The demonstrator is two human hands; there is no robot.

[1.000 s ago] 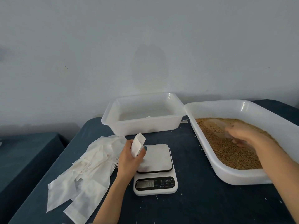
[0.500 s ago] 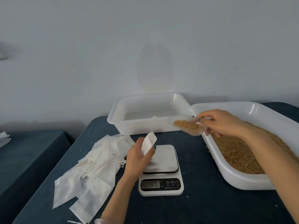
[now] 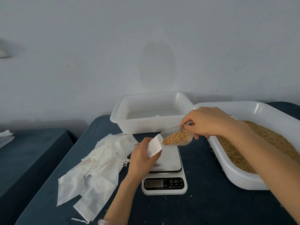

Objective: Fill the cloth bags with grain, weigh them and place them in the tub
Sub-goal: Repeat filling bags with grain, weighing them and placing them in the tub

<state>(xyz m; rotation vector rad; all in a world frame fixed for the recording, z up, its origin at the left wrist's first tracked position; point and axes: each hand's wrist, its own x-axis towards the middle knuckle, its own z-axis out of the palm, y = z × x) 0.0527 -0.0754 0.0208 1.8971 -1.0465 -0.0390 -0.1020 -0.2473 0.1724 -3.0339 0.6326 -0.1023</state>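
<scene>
My left hand [image 3: 142, 157] grips a small white cloth bag [image 3: 154, 147] upright above the left edge of the scale [image 3: 164, 172]. My right hand [image 3: 209, 122] holds a clear plastic scoop [image 3: 177, 138] full of grain by its handle. The scoop's lip touches the bag's mouth. A large white tub [image 3: 243, 179] on the right holds loose grain [image 3: 253, 150]. Behind the scale stands a second white tub [image 3: 152, 125]; a scrap of white shows on its floor.
A heap of flat white cloth bags [image 3: 97, 168] lies left of the scale on the dark blue table [image 3: 211, 205]. Stray grains dot the cloth. A second dark surface [image 3: 29, 153] sits lower at the left. A wall rises just behind the tubs.
My right hand lifted the filled scoop out of the grain tub and carried it left to the bag's mouth. My left hand kept holding the bag over the scale.
</scene>
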